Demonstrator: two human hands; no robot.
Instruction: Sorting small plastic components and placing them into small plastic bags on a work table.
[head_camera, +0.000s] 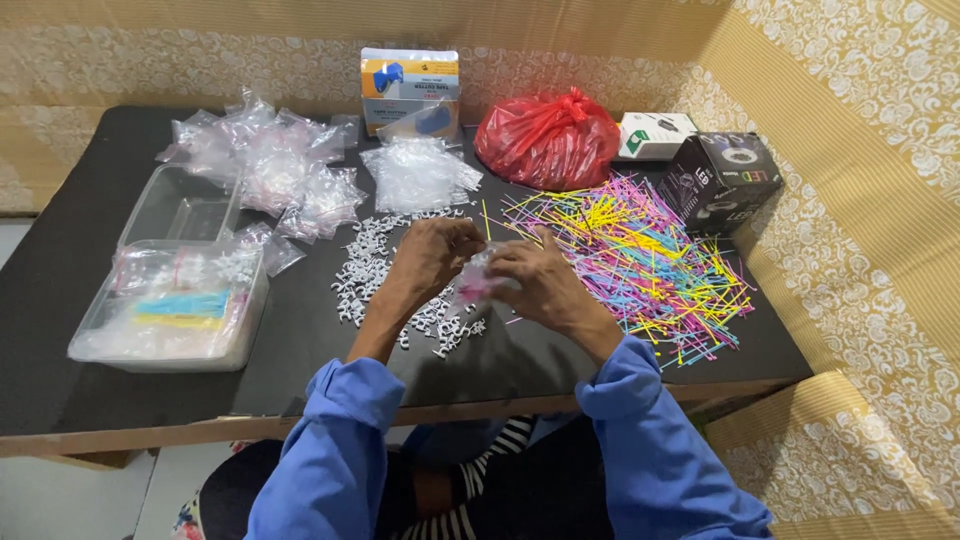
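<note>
A black counter (300, 370) was spread with colored ties (640, 250), white clips (365, 265) and empty bags (415, 175), kept within reach. A small clear bag (478, 283) was pinched between the left hand (432, 255) and right hand (535, 280) above the clips, apparently for filling.

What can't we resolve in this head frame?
- Small clear bag, head view: contents hidden by left hand and right hand.
- Red plastic bag: knotted, contents unseen.
- White clips: too small for shape detail.
- Clear tub: contents blurred through plastic.
</note>
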